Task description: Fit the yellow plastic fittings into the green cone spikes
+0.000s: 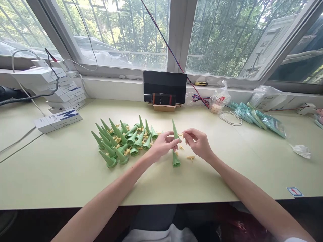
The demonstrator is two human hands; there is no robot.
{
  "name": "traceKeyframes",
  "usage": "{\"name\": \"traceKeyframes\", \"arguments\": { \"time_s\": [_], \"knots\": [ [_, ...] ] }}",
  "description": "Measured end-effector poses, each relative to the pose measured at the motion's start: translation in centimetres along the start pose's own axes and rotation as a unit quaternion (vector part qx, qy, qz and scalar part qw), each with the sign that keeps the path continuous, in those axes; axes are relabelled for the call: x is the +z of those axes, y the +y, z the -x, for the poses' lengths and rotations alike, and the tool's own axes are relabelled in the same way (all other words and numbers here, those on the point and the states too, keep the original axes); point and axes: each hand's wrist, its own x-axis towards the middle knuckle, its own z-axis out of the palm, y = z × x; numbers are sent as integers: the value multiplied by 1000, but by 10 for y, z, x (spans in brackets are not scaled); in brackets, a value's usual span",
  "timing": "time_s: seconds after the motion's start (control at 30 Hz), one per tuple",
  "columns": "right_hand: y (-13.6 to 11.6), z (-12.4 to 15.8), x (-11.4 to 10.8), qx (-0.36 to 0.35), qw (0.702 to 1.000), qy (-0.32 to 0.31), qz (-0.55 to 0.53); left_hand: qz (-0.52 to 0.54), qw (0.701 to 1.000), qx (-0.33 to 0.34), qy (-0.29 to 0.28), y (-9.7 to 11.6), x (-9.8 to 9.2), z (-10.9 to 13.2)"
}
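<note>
My left hand is closed around the wide base of a green plastic cone spike, which points up and slightly away. My right hand pinches a small yellow plastic piece at the spike's side; whether it is seated in the spike I cannot tell. Below the left fingers a second green spike rests on the table. A T-shaped yellow piece lies under the right hand, and another small yellow piece sits between the hands.
Left of my hands spreads a pile of green spikes mixed with yellow pieces. A tablet with a phone before it stands at the back. White boxes are at left; teal plastic packets and a crumpled tissue lie right.
</note>
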Motion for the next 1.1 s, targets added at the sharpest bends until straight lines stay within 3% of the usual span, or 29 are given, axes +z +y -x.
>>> {"name": "traceKeyframes", "arguments": {
  "time_s": [1.1],
  "knots": [
    [-1,-1,0,23,1000,3,-14,28,999,-1,-35,3,1,3]
  ]
}}
